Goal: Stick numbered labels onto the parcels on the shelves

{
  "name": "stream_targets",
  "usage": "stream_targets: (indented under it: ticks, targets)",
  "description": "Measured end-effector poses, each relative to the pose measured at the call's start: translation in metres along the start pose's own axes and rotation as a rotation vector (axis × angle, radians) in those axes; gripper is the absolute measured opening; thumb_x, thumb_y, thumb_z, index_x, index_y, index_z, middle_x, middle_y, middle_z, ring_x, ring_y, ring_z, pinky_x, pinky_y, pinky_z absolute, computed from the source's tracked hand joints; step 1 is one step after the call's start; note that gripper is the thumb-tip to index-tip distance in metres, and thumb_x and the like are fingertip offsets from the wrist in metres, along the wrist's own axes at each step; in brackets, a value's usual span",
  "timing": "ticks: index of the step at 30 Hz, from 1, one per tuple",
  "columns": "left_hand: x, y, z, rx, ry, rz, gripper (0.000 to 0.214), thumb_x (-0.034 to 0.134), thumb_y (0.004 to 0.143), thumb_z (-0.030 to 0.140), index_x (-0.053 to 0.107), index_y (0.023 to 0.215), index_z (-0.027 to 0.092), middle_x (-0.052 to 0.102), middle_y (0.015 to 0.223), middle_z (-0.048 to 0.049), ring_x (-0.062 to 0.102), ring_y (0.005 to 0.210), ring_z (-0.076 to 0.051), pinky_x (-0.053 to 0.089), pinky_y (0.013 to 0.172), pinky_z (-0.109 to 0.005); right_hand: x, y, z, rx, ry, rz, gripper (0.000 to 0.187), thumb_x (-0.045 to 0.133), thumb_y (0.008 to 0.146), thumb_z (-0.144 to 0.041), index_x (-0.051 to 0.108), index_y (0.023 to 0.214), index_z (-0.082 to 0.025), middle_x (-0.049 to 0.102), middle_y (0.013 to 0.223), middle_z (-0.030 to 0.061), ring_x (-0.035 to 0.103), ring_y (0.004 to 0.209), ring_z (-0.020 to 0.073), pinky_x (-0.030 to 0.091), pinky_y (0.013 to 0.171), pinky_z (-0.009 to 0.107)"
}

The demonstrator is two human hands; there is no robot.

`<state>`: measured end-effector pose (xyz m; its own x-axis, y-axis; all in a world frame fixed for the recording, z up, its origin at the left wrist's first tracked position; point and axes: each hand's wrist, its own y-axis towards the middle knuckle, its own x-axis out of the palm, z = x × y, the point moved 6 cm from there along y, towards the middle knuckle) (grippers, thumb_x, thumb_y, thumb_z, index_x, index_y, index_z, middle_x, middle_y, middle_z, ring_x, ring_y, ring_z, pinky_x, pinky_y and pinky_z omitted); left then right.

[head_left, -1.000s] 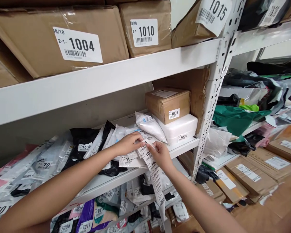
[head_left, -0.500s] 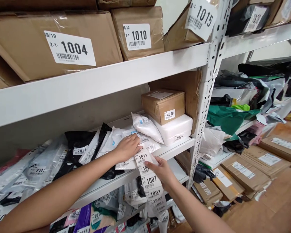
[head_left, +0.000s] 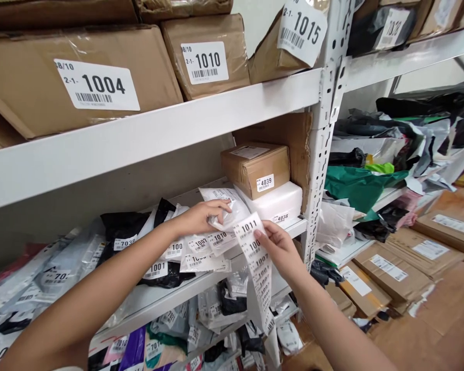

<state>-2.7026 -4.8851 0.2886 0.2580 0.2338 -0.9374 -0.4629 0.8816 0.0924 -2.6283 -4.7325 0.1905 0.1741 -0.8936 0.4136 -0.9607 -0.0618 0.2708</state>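
Note:
My right hand pinches a long strip of numbered barcode labels; its top label reads 1011 and the strip hangs down past the shelf edge. My left hand has its fingers closed on a white plastic parcel lying on the middle shelf. Beside that parcel lie several labelled mailers, among them a black bag marked 7038 and white ones marked 1001. A small brown box marked 4039 sits on a white box marked 4038, just right of my hands.
The upper shelf carries large cardboard boxes labelled 1004, 1010 and 1015. A perforated white upright divides the racks. Right of it lie green, black and grey bags. Flat cardboard parcels rest on the wooden floor.
My left hand has shifted right from the flat mailers onto the white parcel and gripped it. My right hand has raised the label strip, so label 1011 is higher now.

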Motion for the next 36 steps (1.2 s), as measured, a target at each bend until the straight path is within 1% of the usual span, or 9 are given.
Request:
stream_targets:
  ticks: [3,7,10,13,20,25,30,34,36]
  targets:
    - [-0.002,-0.003,-0.008,-0.049,-0.152,-0.025,0.014,0.062,0.081,0.033,0.068,0.086,0.022,0.059,0.128,-0.0078,0.04,0.133,-0.026,0.029,0.111,-0.046,0.014,0.03,0.007,-0.043,-0.086,0.023,0.031,0.064,0.079,-0.049,0.065,0.089,-0.02,0.065,0.07,0.0021,0.056,0.058,0.0152,0.043,0.051,0.026]
    - [0.0,-0.006,-0.018,-0.246,-0.271,0.109,0.034,0.037,0.094,0.04,0.064,0.094,0.021,0.065,0.108,-0.0073,0.056,0.109,-0.023,0.04,0.101,-0.043,0.026,0.049,0.029,-0.073,-0.262,0.076,0.03,0.061,0.081,-0.048,0.063,0.073,-0.019,0.057,0.059,0.001,0.046,0.051,0.0129,0.033,0.047,0.025]
    - [0.01,-0.006,-0.012,-0.286,-0.073,0.155,0.025,0.048,0.091,0.043,0.059,0.087,0.021,0.059,0.093,-0.0037,0.055,0.093,-0.02,0.045,0.087,-0.036,0.024,0.048,0.039,-0.091,-0.315,0.175,0.036,0.063,0.08,-0.047,0.051,0.059,-0.02,0.047,0.053,-0.0022,0.037,0.049,0.0111,0.029,0.047,0.026]
    - [0.017,-0.005,-0.004,-0.274,0.122,0.199,0.026,0.047,0.092,0.042,0.055,0.08,0.02,0.053,0.09,-0.0039,0.05,0.095,-0.021,0.042,0.087,-0.035,0.022,0.041,0.044,-0.092,-0.28,0.24,0.042,0.066,0.078,-0.048,0.043,0.055,-0.021,0.038,0.05,-0.0052,0.031,0.049,0.0097,0.026,0.047,0.025]
    - [0.018,-0.008,-0.005,-0.248,0.021,0.075,0.032,0.038,0.096,0.044,0.056,0.084,0.021,0.05,0.1,-0.0044,0.046,0.104,-0.02,0.037,0.098,-0.036,0.036,0.029,0.04,-0.119,-0.161,0.038,0.026,0.06,0.084,-0.041,0.068,0.093,-0.018,0.067,0.083,0.0046,0.058,0.079,0.0193,0.046,0.07,0.029]
    - [0.014,-0.012,-0.004,-0.218,-0.016,0.061,0.025,0.038,0.096,0.042,0.052,0.09,0.022,0.05,0.102,-0.004,0.047,0.101,-0.019,0.038,0.095,-0.035,0.038,0.034,0.04,-0.111,-0.259,0.071,0.026,0.06,0.084,-0.042,0.067,0.086,-0.017,0.065,0.077,0.0032,0.055,0.07,0.0165,0.043,0.063,0.026]
    - [0.018,-0.013,-0.007,-0.257,0.18,0.148,0.024,0.038,0.096,0.042,0.045,0.085,0.022,0.048,0.096,-0.004,0.046,0.096,-0.021,0.04,0.087,-0.035,0.028,0.036,0.046,-0.038,-0.243,0.222,0.042,0.067,0.075,-0.052,0.047,0.058,-0.019,0.043,0.05,-0.0051,0.035,0.048,0.0095,0.029,0.046,0.023]
    - [0.024,-0.013,-0.011,-0.301,0.297,0.132,0.024,0.036,0.096,0.04,0.044,0.083,0.021,0.046,0.1,-0.0056,0.045,0.099,-0.023,0.04,0.087,-0.037,0.038,0.028,0.052,0.051,-0.037,0.016,0.036,0.075,0.068,-0.049,0.062,0.078,-0.017,0.061,0.066,0.0006,0.052,0.059,0.0144,0.042,0.055,0.025]
    - [0.026,-0.014,-0.015,-0.317,0.303,0.12,0.024,0.037,0.096,0.041,0.045,0.086,0.021,0.046,0.101,-0.0061,0.044,0.101,-0.024,0.039,0.088,-0.038,0.035,0.017,0.058,0.087,-0.006,0.037,0.035,0.075,0.069,-0.048,0.062,0.077,-0.017,0.06,0.066,0.0008,0.052,0.059,0.0141,0.042,0.055,0.025]
